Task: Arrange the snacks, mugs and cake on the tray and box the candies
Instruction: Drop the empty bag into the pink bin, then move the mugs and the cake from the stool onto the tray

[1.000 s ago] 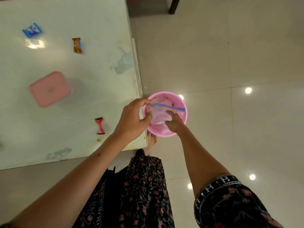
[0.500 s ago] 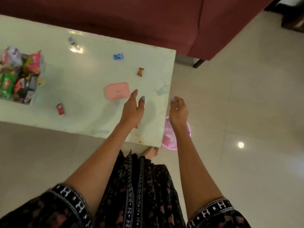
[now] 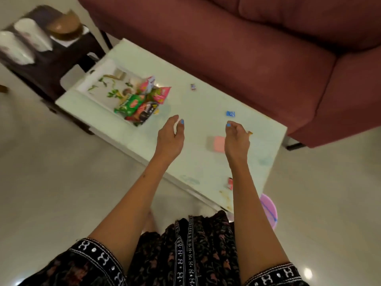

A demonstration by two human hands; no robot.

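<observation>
Both hands hover above the desk [image 3: 198, 162] and hold nothing. The left hand [image 3: 170, 137] has its fingers loosely extended; the right hand [image 3: 237, 139] has its fingers lightly curled and partly covers the pink box [image 3: 217, 144]. The white tray [image 3: 99, 79] sits at the far left of the desk, with the snack packets [image 3: 142, 104] piled at its right end. Candies lie loose on the desk: a blue one [image 3: 230, 113] far of the right hand, a small one [image 3: 193, 87] near the far edge, a red one [image 3: 230, 183] near the near edge. A pink basin [image 3: 269, 211] stands on the floor at the desk's near right corner.
</observation>
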